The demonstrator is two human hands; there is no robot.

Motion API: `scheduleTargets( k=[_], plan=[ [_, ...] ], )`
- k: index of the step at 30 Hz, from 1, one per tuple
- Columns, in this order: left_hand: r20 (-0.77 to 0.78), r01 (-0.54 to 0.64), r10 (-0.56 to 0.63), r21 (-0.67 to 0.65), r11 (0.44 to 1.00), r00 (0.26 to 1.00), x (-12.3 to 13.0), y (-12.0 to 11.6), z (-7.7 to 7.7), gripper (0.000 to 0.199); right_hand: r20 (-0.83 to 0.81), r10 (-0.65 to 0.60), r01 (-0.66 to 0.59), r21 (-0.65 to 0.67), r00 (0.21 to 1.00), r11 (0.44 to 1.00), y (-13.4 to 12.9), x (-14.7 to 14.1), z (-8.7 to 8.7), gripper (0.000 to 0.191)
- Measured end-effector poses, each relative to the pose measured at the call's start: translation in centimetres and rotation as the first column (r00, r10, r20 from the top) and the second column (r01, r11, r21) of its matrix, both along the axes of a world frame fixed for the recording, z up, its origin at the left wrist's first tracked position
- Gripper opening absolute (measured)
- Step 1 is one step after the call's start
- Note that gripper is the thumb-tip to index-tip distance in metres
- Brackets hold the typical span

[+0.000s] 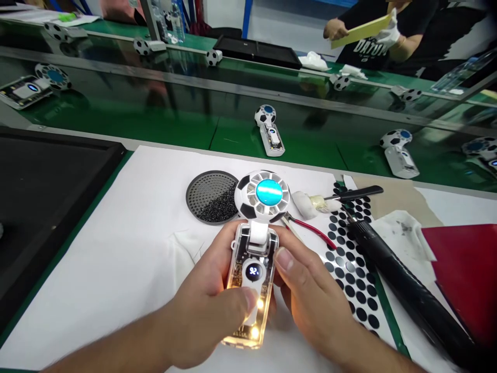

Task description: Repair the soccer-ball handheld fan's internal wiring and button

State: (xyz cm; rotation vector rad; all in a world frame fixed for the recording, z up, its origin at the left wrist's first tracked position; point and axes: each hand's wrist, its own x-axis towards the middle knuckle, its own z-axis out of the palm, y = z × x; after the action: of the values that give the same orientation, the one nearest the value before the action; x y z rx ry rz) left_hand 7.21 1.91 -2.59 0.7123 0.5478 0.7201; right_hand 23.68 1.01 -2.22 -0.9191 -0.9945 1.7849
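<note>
Fan (254, 254) stands upright between 2 hands, its clear body lit from inside, just above a white sheet (116, 269); whether its base touches the sheet cannot be told. Left hand (204, 305) wraps the fan's near side, with the thumb (248, 299) pressed to the lower front, just below a small glowing screen (253, 271). Right hand (310, 290) closes on the opposite side, its fingers (285, 259) pressed against the clear body. This 2-sided grip seems to steady the fan while leaving the screen open to view.

Directly beyond the fan's hands sits its round white head (268, 192) with a blue center. Left of that head, a round mesh dish (213, 197) holds black granules. Right of the fan lie a red wire (310, 233), a white cloth (304, 204), a sheet of black dot stickers (349, 264), a soldering iron (404, 290) and a red folder (466, 269). Farther left lies a black mat (46, 207). Well beyond the fan, a green conveyor belt (233, 137) carries more fans (268, 129), and past the belt a co-worker's gloved hand (388, 28) holds a yellow board (361, 31).
</note>
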Motion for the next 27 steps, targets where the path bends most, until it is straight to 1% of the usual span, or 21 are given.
scheduleTargets(
  k=[4,6,10,16,21,24,27],
  plan=[
    [-0.01,-0.014,0.016,0.169,0.985,1.0,0.25,-0.35,-0.42,0.042,0.011,0.001,-0.001,0.018,1.0,1.0,-0.21,0.02,-0.01,0.025],
    [-0.036,-0.005,0.012,0.201,0.98,0.999,0.35,-0.46,-0.62,0.04,0.021,0.002,-0.003,0.022,1.0,1.0,-0.29,0.04,-0.04,0.026],
    [-0.005,0.015,-0.014,0.184,0.983,1.0,0.38,-0.4,-0.65,0.043,0.04,0.01,-0.012,0.04,0.999,0.999,-0.28,0.09,-0.04,0.027],
    [0.028,0.027,-0.03,0.095,0.995,0.999,0.34,-0.32,-0.27,0.05,0.085,0.011,-0.016,0.061,0.996,0.998,-0.16,0.11,0.21,0.027],
    [0.015,0.026,-0.027,0.08,0.996,1.0,0.22,-0.28,-0.04,0.045,0.071,0.014,-0.019,0.061,0.997,0.998,-0.07,0.14,0.1,0.026],
    [0.026,0.043,-0.045,0.078,0.996,0.999,0.11,-0.15,0.01,0.045,0.06,0.018,-0.023,0.07,0.998,0.997,-0.06,0.12,-0.14,0.026],
    [-0.031,0.043,-0.041,0.074,0.996,0.999,0.08,-0.12,0.07,0.049,0.078,0.002,-0.008,0.075,0.997,0.997,-0.06,-0.06,-0.26,0.025]
  ],
)
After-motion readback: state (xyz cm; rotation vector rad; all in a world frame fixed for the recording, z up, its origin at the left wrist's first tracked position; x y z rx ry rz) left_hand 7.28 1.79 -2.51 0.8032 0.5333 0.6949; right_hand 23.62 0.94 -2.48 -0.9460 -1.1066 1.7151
